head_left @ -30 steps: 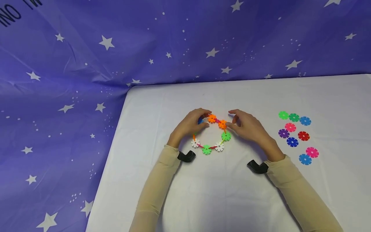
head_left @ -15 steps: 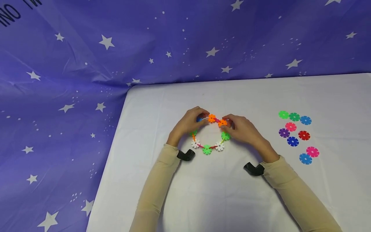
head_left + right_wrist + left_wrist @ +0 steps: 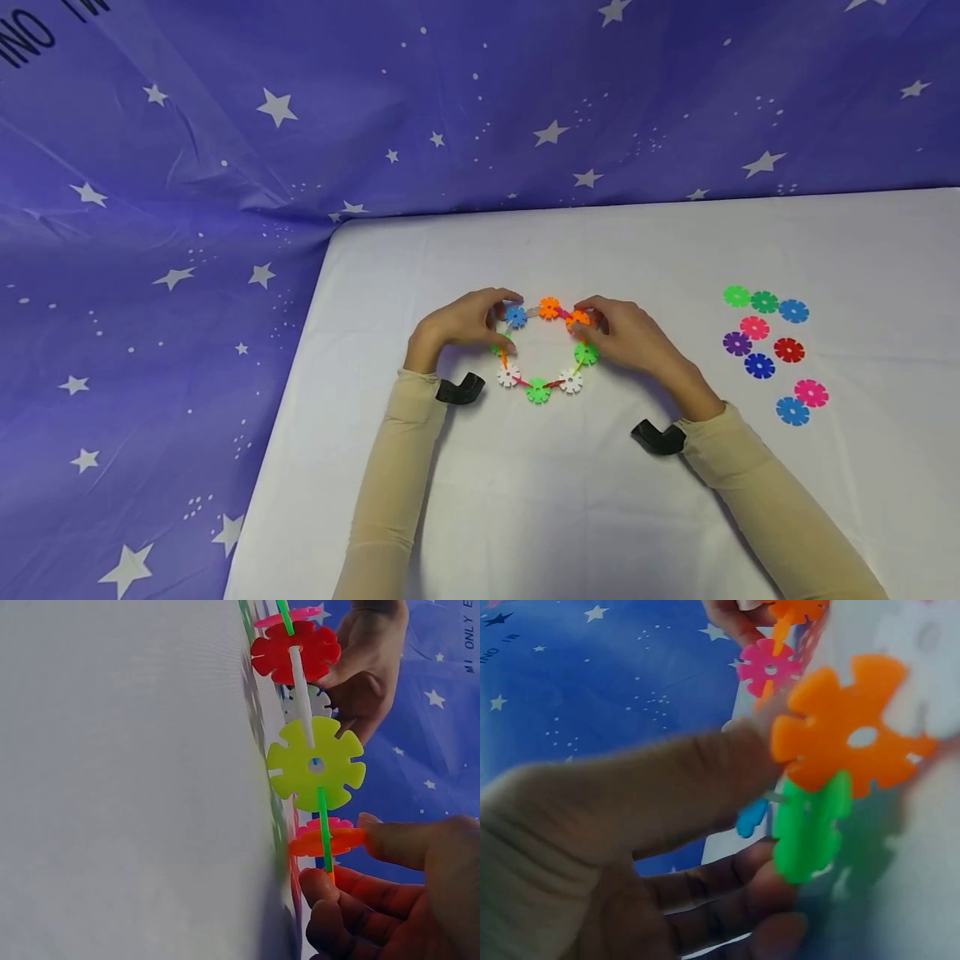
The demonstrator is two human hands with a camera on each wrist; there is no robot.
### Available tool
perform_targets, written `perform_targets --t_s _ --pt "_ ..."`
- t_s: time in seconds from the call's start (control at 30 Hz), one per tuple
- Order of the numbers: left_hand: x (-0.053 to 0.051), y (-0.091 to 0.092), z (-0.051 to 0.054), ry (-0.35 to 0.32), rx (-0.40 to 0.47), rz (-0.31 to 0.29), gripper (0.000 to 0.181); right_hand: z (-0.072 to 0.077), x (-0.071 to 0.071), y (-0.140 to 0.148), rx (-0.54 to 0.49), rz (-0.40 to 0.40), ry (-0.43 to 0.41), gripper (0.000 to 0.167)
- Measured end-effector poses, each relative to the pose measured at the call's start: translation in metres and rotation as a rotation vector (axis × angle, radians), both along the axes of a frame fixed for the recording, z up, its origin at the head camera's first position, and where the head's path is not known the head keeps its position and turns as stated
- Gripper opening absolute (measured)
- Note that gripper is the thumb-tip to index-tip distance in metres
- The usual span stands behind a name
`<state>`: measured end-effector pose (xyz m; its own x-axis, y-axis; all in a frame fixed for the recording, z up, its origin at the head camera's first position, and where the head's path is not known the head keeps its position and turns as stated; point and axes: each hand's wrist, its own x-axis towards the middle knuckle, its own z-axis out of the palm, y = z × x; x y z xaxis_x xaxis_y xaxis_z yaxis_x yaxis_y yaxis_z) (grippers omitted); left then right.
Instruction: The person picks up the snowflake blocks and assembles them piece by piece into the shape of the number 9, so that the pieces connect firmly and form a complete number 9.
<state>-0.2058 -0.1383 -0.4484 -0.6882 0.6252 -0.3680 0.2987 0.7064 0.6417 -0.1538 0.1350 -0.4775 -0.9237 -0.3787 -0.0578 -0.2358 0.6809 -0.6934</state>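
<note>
Closest in are two beige sleeves lying across a white table, each with a black curved piece at the wrist. Past those is the ring of flower discs, right between the hands, on or just over the cloth (can't tell if all of it touches). Its near edge goes white, green, white, with slimmer edge-on pieces slotted between.

Right hand is mostly closed up, pinching an orange disc on the ring's far right between thumb and fingers. Left hand is about half open, thumb and fingers either side of the ring's left stretch, beside a blue disc; thumb's blurry in the wrist view, so can't tell if it's really gripping.

Well off to the right, nine loose discs sit in three little groups. Way back there's a purple star-print curtain.
</note>
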Motion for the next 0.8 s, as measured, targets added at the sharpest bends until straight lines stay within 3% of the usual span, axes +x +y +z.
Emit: perform_targets --t_s 0.17,0.57,0.8 --pt "-0.001 0.002 -0.003 0.033 0.016 -0.001 0.063 0.000 -0.001 -0.002 0.004 -0.004 0.004 0.036" --pt "-0.005 -0.002 -0.009 0.077 0.088 0.004 0.060 0.000 -0.001 -0.003 0.017 -0.010 0.000 0.035" --pt "-0.005 0.001 -0.013 0.090 0.058 -0.027 0.061 -0.001 0.000 -0.002 0.017 -0.010 -0.008 0.034"
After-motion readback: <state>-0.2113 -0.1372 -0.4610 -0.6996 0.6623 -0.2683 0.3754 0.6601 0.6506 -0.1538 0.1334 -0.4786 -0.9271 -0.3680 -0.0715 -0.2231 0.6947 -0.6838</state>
